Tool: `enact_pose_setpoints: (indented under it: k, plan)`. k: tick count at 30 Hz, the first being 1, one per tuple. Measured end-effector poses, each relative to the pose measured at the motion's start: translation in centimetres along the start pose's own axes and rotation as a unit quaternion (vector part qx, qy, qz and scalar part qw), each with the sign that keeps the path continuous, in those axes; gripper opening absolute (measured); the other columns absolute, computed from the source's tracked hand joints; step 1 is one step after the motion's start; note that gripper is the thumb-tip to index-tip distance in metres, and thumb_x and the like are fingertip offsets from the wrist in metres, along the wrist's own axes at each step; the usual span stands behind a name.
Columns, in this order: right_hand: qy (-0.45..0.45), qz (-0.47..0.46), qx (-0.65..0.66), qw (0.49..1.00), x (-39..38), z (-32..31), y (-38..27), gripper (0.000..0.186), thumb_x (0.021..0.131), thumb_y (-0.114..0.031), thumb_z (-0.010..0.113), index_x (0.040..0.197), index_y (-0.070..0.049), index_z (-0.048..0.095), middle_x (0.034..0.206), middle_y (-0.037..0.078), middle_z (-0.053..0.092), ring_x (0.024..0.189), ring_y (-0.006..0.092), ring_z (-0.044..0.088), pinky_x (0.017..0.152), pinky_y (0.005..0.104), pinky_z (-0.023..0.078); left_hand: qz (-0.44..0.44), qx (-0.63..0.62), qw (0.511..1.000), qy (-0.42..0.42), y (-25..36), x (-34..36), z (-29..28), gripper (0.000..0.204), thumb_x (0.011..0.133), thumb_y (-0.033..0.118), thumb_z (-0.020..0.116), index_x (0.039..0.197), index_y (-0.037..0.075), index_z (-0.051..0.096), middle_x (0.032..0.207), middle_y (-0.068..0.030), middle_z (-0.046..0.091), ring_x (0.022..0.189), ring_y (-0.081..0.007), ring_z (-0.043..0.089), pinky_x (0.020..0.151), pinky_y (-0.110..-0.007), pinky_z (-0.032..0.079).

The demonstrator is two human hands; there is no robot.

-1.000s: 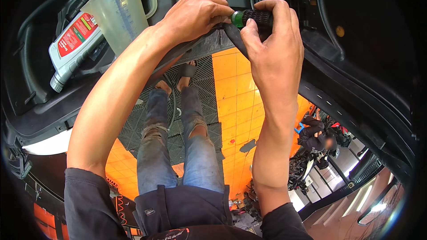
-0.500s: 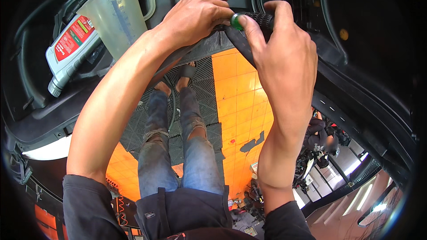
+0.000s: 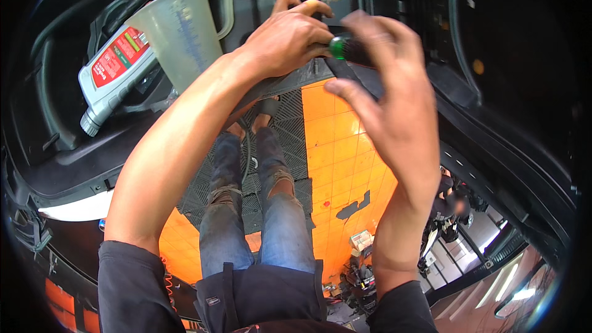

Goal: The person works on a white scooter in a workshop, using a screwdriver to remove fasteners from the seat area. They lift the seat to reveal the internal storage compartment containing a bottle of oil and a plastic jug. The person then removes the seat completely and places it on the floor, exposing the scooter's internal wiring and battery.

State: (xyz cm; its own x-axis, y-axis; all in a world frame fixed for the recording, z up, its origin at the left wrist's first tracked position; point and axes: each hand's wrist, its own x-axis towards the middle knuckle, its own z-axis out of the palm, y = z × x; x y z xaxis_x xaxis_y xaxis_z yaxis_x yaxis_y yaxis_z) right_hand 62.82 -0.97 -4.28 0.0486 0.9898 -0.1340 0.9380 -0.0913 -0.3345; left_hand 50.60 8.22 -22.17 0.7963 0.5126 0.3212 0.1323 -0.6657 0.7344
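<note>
A black, rough-textured handle with a green end (image 3: 338, 47) lies between my two hands at the far edge of the dark panel. My left hand (image 3: 293, 34) is closed next to the green end, its fingers curled; what they grip is hidden. Spread around the handle, my right hand (image 3: 401, 80) has its thumb well away from it and its fingers above it, smeared by motion. Left of my left hand are a translucent measuring jug (image 3: 182, 34) with blue markings and a grey bottle (image 3: 117, 68) with a red label, lying tilted.
Black moulded panels (image 3: 68, 163) with ribs and hoses surround my hands. Beneath are my legs, a black ribbed mat (image 3: 290, 142) and an orange tiled floor (image 3: 336, 142). A person in dark clothes (image 3: 445, 203) is at the lower right, near several dark items.
My right hand has loosened from the handle; its thumb has come off and dropped toward me. My left hand stays by the green end. The whole view has shifted slightly.
</note>
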Motion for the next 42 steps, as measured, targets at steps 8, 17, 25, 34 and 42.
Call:
enact_pose_setpoints:
  k: [8, 17, 25, 34, 42]
  plan:
    - [0.067, -0.087, -0.178, 0.978, 1.3, 1.3, 0.7, 0.01, 0.098, -0.013, 0.064, 0.103, -0.007, 0.07, 0.091, 0.012, 0.071, 0.078, 0.0361, 0.068, 0.072, 0.0439, 0.053, -0.007, -0.021, 0.996, -0.087, -0.2, 0.9, -0.5, 0.02, 0.089, 0.025, 0.074, 0.104, 0.012, 0.073, 0.117, -0.0054, 0.072, 0.132, -0.0263, 0.05, 0.103, -0.05, 0.033]
    - [0.042, -0.053, -0.156, 0.986, 0.3, 0.5, 1.1, 0.011, 0.095, -0.011, 0.066, 0.105, -0.007, 0.069, 0.093, 0.012, 0.07, 0.079, 0.0346, 0.068, 0.073, 0.0426, 0.053, -0.026, -0.001, 1.0, -0.004, 0.4, 0.9, -0.2, 0.021, 0.081, 0.019, 0.077, 0.1, 0.01, 0.074, 0.116, -0.0127, 0.07, 0.12, -0.0276, 0.058, 0.104, -0.045, 0.032]
    - [0.052, -0.052, -0.144, 0.987, -0.5, 0.6, 1.7, 0.014, 0.092, -0.009, 0.067, 0.106, -0.006, 0.068, 0.095, 0.012, 0.069, 0.081, 0.0332, 0.067, 0.074, 0.0415, 0.053, 0.06, -0.255, 0.965, -0.014, -0.3, 0.6, 0.7, 0.021, 0.098, 0.018, 0.064, 0.115, 0.006, 0.067, 0.123, -0.0128, 0.066, 0.123, -0.0279, 0.055, 0.109, -0.045, 0.038]
    - [0.054, -0.076, -0.107, 0.99, 0.2, 2.2, 2.7, 0.018, 0.089, -0.007, 0.068, 0.107, -0.006, 0.067, 0.097, 0.011, 0.068, 0.083, 0.0317, 0.066, 0.075, 0.0402, 0.053, 0.004, -0.05, 0.998, -0.04, -1.0, 0.0, 0.1, 0.022, 0.088, 0.004, 0.069, 0.11, 0.004, 0.073, 0.129, -0.0212, 0.063, 0.121, -0.0374, 0.055, 0.106, -0.049, 0.041]
    - [0.059, -0.061, -0.12, 0.989, -0.8, 1.4, 2.7, 0.022, 0.086, -0.005, 0.069, 0.108, -0.006, 0.067, 0.099, 0.011, 0.067, 0.084, 0.0304, 0.066, 0.076, 0.0391, 0.053, -0.052, 0.012, 0.998, -0.025, 2.1, 1.3, -0.2, 0.02, 0.089, 0.009, 0.071, 0.106, 0.0, 0.073, 0.119, -0.0233, 0.066, 0.116, -0.038, 0.059, 0.105, -0.048, 0.044]
